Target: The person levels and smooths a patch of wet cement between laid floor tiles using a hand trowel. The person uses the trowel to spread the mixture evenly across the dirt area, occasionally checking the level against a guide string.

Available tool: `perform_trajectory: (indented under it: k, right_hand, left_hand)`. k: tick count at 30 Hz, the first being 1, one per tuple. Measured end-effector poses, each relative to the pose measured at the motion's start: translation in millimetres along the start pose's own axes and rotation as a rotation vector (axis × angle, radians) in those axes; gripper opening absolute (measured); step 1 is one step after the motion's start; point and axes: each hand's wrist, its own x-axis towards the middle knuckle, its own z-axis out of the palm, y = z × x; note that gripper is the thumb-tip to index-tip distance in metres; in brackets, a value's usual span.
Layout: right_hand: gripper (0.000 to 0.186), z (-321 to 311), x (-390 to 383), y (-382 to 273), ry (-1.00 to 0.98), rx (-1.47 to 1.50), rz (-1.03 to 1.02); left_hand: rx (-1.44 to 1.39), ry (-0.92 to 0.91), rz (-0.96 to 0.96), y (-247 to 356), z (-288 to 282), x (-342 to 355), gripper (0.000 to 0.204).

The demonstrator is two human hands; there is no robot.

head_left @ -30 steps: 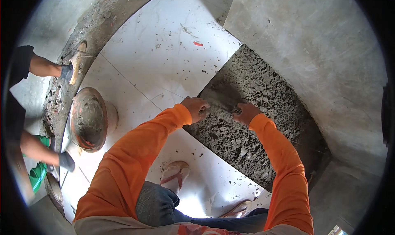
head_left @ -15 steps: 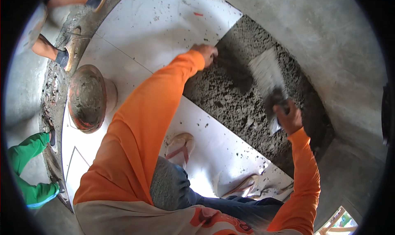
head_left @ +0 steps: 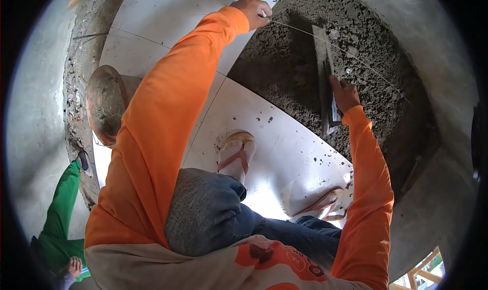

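Here the fisheye camera sits on the person's head, left of its twin, facing steeply down. It hangs so near that the shirt front [head_left: 203, 267] fills the lower edge; the orange sleeves [head_left: 162, 132] stretch away toward the mortar bed [head_left: 378, 69], farther off. White floor tiles [head_left: 274, 153] spread beneath, their straight joints bowing outward.

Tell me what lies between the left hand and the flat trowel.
The head view shows mostly rough grey mortar there, with a thin pale string running over it from the left hand past the flat trowel.
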Motion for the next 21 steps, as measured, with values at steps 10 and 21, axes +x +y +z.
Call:
perform_trajectory:
  k: [10,21]
  right_hand:
    - [0.067,37,-9,-73,-0.014,-0.244,-0.206]
    - [0.051,40,-42,-89,-0.169,-0.561,-0.379]
  left_hand:
    - [-0.032,0.034,-0.006,3,3,3,0.025]
    - [-0.012,0.010,-0.051,5,5,1,0.028]
